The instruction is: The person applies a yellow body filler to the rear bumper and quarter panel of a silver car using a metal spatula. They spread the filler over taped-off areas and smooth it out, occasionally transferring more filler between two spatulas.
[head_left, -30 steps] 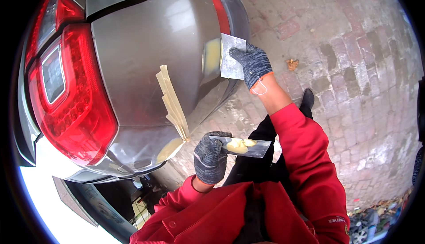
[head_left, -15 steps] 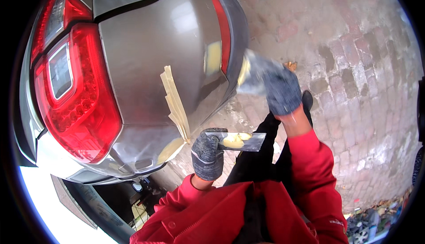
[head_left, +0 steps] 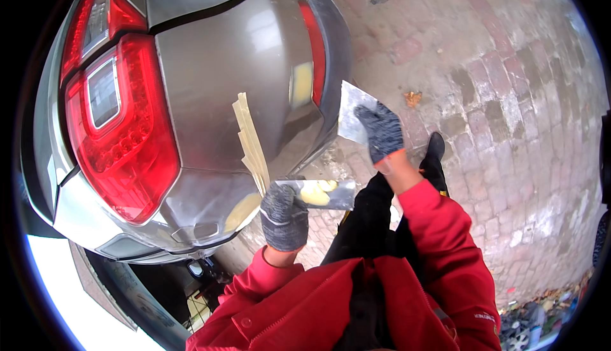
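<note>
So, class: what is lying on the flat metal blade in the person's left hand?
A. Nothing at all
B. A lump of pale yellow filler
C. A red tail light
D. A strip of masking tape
B: the left hand holds a flat metal blade level, with a lump of pale yellow filler on it.

The car [head_left: 210,96] is cut off at the left edge; clutter [head_left: 534,325] at lower right is perhaps debris.
</note>
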A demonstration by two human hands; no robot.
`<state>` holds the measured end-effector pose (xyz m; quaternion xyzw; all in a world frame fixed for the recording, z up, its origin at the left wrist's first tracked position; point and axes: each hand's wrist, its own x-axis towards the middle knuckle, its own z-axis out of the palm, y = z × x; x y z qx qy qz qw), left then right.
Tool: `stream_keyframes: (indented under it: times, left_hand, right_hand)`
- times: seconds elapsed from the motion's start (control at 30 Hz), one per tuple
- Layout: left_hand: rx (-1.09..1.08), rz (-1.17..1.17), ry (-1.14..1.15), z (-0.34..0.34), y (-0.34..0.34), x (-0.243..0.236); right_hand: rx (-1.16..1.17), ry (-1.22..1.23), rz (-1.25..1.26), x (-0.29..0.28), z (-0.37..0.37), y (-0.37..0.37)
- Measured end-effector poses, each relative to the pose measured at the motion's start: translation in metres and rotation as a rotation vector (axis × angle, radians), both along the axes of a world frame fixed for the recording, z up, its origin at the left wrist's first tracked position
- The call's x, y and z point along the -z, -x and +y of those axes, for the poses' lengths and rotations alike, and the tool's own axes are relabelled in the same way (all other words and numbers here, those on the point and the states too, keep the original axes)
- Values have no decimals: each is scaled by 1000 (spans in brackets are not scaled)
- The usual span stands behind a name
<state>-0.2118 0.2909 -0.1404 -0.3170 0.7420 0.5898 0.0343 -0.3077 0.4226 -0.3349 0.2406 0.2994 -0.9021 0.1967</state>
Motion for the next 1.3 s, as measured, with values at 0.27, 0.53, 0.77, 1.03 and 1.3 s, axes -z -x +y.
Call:
stream_keyframes:
  times: [0.27,0.53,0.77,1.03,1.3]
  left_hand:
    - [-76,3,-121,24,-17,-22]
    - [-62,-15,-77,23,-31,-23]
    - [-40,-28,-12,28,-29,-26]
    - [-48,-5,1,35,-33,-30]
    - [-168,4,9,36,-24,-31]
  right_hand:
    - [29,12,-272,-12,-79,26]
    - [17,-32,-241,-29,-66,33]
    - [24,-49,-177,-16,-39,52]
    - [-89,-9,-200,-29,-47,82]
    - [-225,-394,498,-66,30,29]
